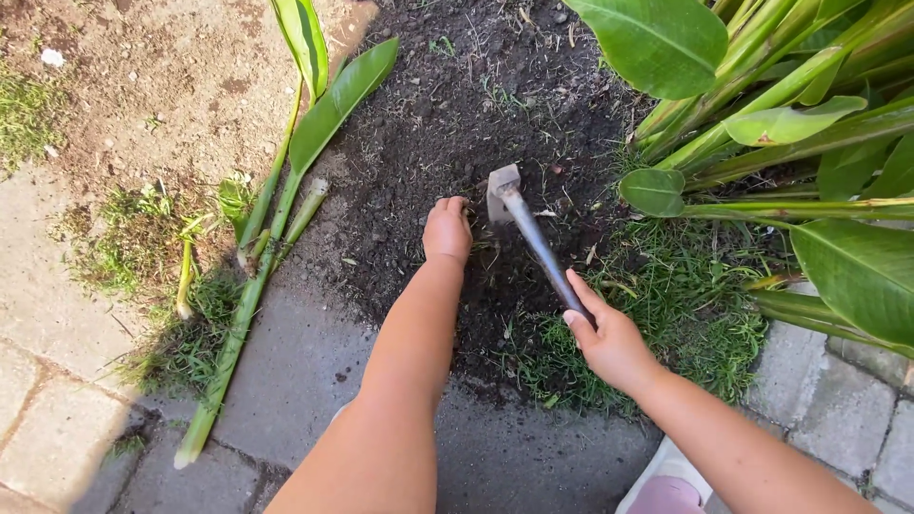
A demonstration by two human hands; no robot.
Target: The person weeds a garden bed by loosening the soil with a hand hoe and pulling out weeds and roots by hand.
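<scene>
Soil (447, 124), dark and loose, takes the grey metal blade of a small long-handled hoe (519, 217); right hand (609, 338) clamped on its handle, left hand (447, 231) fisted just beside the blade.

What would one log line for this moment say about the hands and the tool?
left hand: fist in dark soil | right hand: grips hand hoe handle | hoe blade: in soil beside left hand | nearby: cut leaf stalks, grass

Right hand (609, 343) grips a small hoe (522, 221); left hand (447, 229) touches dark soil (419, 124)
</scene>
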